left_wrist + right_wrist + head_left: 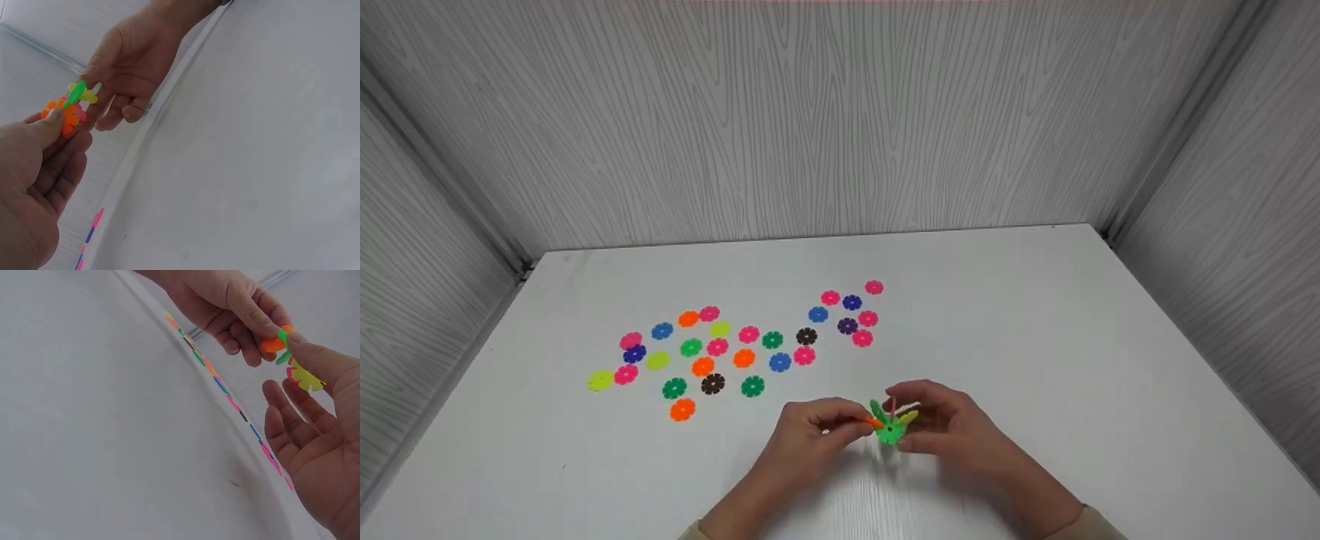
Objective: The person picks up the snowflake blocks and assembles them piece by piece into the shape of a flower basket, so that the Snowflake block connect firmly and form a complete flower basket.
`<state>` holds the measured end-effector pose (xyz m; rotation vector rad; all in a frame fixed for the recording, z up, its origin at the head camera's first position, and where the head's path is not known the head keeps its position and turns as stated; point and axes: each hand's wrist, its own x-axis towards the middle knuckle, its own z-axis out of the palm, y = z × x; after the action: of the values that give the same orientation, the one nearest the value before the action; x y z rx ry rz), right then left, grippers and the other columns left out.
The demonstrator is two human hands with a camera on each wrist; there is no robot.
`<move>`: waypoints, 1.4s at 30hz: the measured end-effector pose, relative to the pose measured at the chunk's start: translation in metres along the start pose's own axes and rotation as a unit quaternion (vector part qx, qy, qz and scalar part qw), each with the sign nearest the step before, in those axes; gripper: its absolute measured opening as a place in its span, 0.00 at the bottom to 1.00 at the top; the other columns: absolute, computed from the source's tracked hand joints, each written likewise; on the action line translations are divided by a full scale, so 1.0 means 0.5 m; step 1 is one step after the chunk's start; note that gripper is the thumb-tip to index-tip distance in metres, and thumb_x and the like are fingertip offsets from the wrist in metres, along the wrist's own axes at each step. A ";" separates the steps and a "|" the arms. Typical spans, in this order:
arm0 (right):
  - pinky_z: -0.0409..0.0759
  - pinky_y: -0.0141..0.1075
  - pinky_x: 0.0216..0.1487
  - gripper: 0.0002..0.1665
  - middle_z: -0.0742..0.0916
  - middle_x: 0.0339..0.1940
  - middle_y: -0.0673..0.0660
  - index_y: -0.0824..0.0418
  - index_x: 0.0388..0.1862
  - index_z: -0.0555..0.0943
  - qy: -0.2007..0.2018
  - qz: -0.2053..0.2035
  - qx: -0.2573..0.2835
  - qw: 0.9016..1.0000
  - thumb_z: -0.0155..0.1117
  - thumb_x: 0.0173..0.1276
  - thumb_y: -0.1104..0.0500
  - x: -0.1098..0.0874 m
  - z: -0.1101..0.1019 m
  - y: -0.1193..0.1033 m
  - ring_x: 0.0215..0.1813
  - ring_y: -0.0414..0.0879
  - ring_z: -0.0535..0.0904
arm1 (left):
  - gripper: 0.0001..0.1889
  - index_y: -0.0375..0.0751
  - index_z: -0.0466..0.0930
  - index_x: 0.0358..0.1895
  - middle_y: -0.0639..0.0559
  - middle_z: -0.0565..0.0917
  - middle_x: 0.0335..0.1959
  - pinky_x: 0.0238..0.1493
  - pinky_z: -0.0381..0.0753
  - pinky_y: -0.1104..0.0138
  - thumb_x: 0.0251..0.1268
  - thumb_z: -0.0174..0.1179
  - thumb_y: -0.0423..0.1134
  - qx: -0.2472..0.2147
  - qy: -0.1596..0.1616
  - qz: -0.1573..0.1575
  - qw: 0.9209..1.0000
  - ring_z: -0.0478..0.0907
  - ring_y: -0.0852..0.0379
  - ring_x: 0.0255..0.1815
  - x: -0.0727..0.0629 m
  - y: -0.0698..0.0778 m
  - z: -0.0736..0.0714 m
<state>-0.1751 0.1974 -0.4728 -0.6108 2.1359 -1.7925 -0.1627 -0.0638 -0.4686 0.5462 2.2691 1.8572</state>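
Observation:
Both hands meet over the near part of the table around a small cluster of interlocking flower-shaped plastic discs. A bright green disc (894, 436) faces up in it, with orange, green, pink and yellow discs slotted into its edge. My left hand (810, 441) pinches the orange disc (71, 119) between thumb and fingers. On the other side, my right hand (960, 429) has its thumb at the green disc's edge and its index finger curled behind the pink one. The yellow disc (306, 377) lies between that thumb and fingers, its remaining fingers spread loosely.
Loose flower-shaped discs in several colours lie flat across the left and middle of the white table (1035, 315). Nearest the left hand are a dark green disc (753, 386) and an orange one (682, 409). Wood-grain panels (825, 120) enclose the table's back and sides.

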 end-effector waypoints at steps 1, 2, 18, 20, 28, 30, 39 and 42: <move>0.83 0.42 0.63 0.33 0.84 0.60 0.61 0.63 0.69 0.77 -0.004 -0.001 0.008 1.000 0.78 0.67 0.62 0.000 0.001 0.000 0.60 0.58 0.85 | 0.08 0.59 0.94 0.49 0.61 0.92 0.45 0.52 0.86 0.66 0.72 0.71 0.43 0.001 0.000 0.000 1.000 0.87 0.56 0.50 0.000 -0.001 0.000; 0.84 0.42 0.62 0.32 0.84 0.59 0.62 0.63 0.67 0.78 -0.005 -0.001 0.014 1.000 0.79 0.67 0.62 0.001 0.003 0.001 0.58 0.58 0.85 | 0.08 0.59 0.94 0.50 0.62 0.92 0.45 0.52 0.86 0.67 0.72 0.71 0.43 0.003 0.002 -0.002 1.000 0.87 0.56 0.50 0.001 -0.001 -0.001; 0.84 0.40 0.60 0.33 0.84 0.57 0.65 0.63 0.62 0.74 0.047 0.043 0.050 0.997 0.82 0.62 0.62 0.004 0.000 0.004 0.56 0.58 0.85 | 0.14 0.55 0.91 0.57 0.56 0.90 0.52 0.50 0.86 0.63 0.72 0.72 0.47 0.154 0.069 0.009 0.986 0.84 0.55 0.53 0.062 0.004 -0.100; 0.85 0.39 0.59 0.33 0.84 0.57 0.65 0.63 0.62 0.74 0.052 0.050 0.046 0.996 0.82 0.63 0.62 0.003 -0.002 0.006 0.55 0.57 0.85 | 0.15 0.54 0.91 0.58 0.57 0.89 0.53 0.51 0.86 0.61 0.71 0.72 0.46 0.176 0.088 -0.005 0.980 0.83 0.53 0.56 0.087 -0.002 -0.127; 0.86 0.40 0.57 0.32 0.84 0.57 0.65 0.63 0.62 0.75 0.056 0.055 0.051 0.996 0.81 0.63 0.64 -0.002 -0.001 0.014 0.54 0.57 0.85 | 0.19 0.51 0.88 0.62 0.51 0.85 0.61 0.68 0.78 0.48 0.71 0.72 0.44 0.207 0.082 -0.092 0.971 0.74 0.47 0.71 0.171 -0.036 -0.178; 0.86 0.40 0.58 0.32 0.84 0.57 0.65 0.63 0.62 0.75 0.054 0.056 0.054 0.995 0.81 0.63 0.63 -0.002 0.001 0.015 0.54 0.57 0.85 | 0.18 0.50 0.87 0.62 0.50 0.83 0.62 0.71 0.75 0.47 0.72 0.72 0.44 0.219 0.073 -0.098 0.968 0.72 0.46 0.71 0.183 -0.048 -0.179; 0.85 0.39 0.59 0.36 0.84 0.58 0.65 0.64 0.64 0.74 0.053 0.071 0.047 0.995 0.83 0.62 0.60 0.004 0.006 0.007 0.56 0.58 0.84 | 0.13 0.46 0.90 0.58 0.48 0.84 0.54 0.68 0.78 0.52 0.73 0.70 0.39 0.301 0.069 -0.083 0.948 0.77 0.47 0.61 0.212 -0.070 -0.174; 0.85 0.39 0.59 0.35 0.84 0.58 0.65 0.64 0.64 0.74 0.052 0.070 0.047 0.995 0.83 0.62 0.60 0.006 0.005 0.001 0.56 0.58 0.84 | 0.16 0.46 0.88 0.61 0.49 0.85 0.53 0.67 0.79 0.52 0.73 0.70 0.37 0.295 0.066 -0.083 0.950 0.77 0.47 0.60 0.217 -0.062 -0.174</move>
<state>-0.1766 0.1939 -0.4736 -0.3428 2.0884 -1.8710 -0.2985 -0.1075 -0.4681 0.2883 2.8610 1.1489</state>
